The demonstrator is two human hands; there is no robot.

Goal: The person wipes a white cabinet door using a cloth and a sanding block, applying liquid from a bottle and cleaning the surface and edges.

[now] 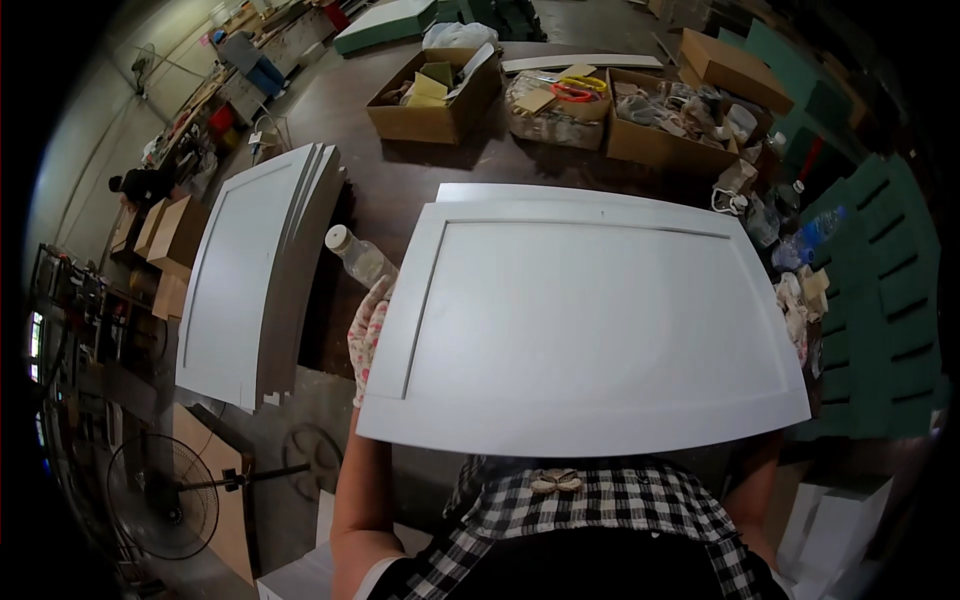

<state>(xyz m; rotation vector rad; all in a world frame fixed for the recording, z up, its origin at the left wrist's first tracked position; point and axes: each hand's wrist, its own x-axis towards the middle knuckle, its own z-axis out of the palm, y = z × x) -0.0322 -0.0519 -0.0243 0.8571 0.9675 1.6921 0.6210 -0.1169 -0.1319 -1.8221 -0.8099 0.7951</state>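
Note:
A white cabinet door [600, 330] with a recessed centre fills the middle of the view, tilted up in front of my body. Another white board [590, 195] shows its edge just behind the door's far side. My left hand [368, 335], in a pale floral glove, grips the door's left edge with its fingers partly behind it. At the opposite edge my right hand [797, 330], also gloved, is closed on the door and mostly hidden. A clear bottle with a white cap [360, 258] stands beside my left fingers.
A stack of white doors [245, 270] stands at the left on the dark table [395, 180]. Along the back are an open cardboard box [425, 122], a bag with scissors [560, 130] and another filled box [660, 150]. Plastic bottles [810, 235] lie right. A fan [165, 495] stands lower left.

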